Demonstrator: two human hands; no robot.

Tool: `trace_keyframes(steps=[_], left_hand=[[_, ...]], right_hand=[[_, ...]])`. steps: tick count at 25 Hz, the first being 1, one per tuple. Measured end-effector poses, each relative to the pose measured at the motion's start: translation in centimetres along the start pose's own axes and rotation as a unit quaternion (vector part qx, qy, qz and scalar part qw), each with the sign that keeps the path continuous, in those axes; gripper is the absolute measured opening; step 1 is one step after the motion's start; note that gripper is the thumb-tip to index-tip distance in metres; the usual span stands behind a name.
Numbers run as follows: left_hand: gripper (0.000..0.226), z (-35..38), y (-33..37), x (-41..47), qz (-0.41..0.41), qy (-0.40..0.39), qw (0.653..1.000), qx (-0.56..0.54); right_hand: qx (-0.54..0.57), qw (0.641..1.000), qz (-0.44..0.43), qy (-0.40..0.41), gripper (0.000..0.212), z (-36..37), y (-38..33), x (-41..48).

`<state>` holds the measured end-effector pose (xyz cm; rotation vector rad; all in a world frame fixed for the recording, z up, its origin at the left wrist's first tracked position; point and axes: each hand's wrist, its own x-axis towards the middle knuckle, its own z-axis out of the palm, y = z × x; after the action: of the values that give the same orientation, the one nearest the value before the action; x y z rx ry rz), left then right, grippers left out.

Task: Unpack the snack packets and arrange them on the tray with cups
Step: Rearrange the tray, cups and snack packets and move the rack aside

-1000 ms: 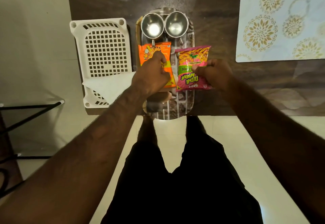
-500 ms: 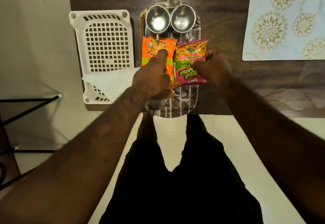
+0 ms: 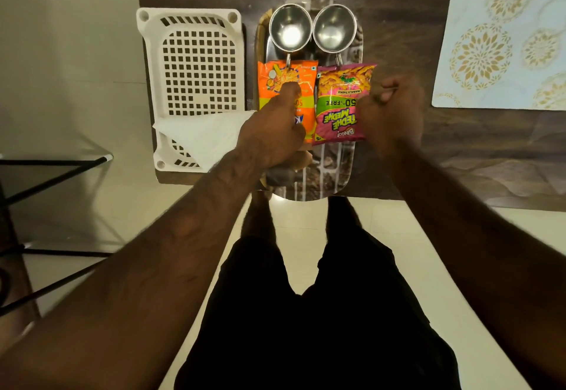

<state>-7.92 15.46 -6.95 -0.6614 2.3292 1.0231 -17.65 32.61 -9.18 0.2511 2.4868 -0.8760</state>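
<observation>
I see both packets lying side by side on the patterned oblong tray (image 3: 329, 181), just below the two steel cups (image 3: 312, 28). My left hand (image 3: 271, 132) presses the orange snack packet (image 3: 283, 86), fingers curled together; my right hand (image 3: 390, 114) pinches the pink snack packet (image 3: 340, 101) at its edge. I judge that only final straightening remains.
</observation>
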Motion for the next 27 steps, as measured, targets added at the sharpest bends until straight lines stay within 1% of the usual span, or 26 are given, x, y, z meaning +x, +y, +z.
trace_keyframes(steps=[1,2,4,6,7,9,11,13,15,17,20,25,27], left_hand=[[0.053,-0.4,-0.5,-0.3,-0.002,0.007,1.0,-0.009],[0.047,-0.9,-1.2,-0.7,-0.006,0.01,1.0,-0.02],[0.033,-2.3,-3.0,-1.4,-0.018,0.022,0.999,-0.042],[0.024,-3.9,-5.1,-2.3,-0.035,0.047,0.997,-0.041],[0.026,-4.5,-6.2,-2.6,-0.048,0.056,0.997,-0.023],[0.037,-5.6,-8.6,-3.0,-0.075,0.064,0.995,0.031],[0.047,-6.4,-10.8,-3.3,-0.088,0.061,0.99,0.093],[0.053,-6.6,-12.4,-3.2,-0.076,0.041,0.984,0.157],[0.058,-6.3,-13.3,-2.8,-0.049,0.023,0.976,0.209],[0.062,-6.0,-13.6,-2.3,-0.031,0.024,0.971,0.235],[0.065,-5.8,-13.5,-2.0,-0.025,0.013,0.965,0.261],[0.05,-5.6,-13.5,-2.2,-0.025,0.021,0.965,0.259],[0.04,-6.1,-13.6,-2.2,-0.033,0.003,0.976,0.216]], right_hand=[[-0.012,0.999,-0.024,0.029,0.029,-0.4,-0.2,-0.6],[-0.02,0.998,-0.048,0.033,0.025,-0.6,-0.4,-1.3],[-0.05,0.994,-0.094,-0.01,0.022,-0.3,-1.0,-2.7],[-0.074,0.984,-0.145,-0.076,0.018,0.9,-1.8,-3.8],[-0.078,0.976,-0.173,-0.109,0.017,1.6,-2.2,-4.3],[-0.077,0.959,-0.219,-0.165,0.018,3.1,-2.9,-5.3],[-0.075,0.944,-0.243,-0.208,0.021,4.4,-3.3,-6.2],[-0.082,0.934,-0.249,-0.244,0.022,5.5,-3.2,-6.8],[-0.099,0.93,-0.242,-0.257,0.024,6.2,-2.7,-7.0],[-0.112,0.929,-0.234,-0.263,0.025,6.5,-2.1,-7.1],[-0.118,0.924,-0.219,-0.29,0.025,6.4,-1.6,-7.2],[-0.12,0.916,-0.203,-0.325,0.023,6.7,-2.3,-7.3],[-0.121,0.915,-0.19,-0.335,0.025,7.1,-3.0,-7.4]])
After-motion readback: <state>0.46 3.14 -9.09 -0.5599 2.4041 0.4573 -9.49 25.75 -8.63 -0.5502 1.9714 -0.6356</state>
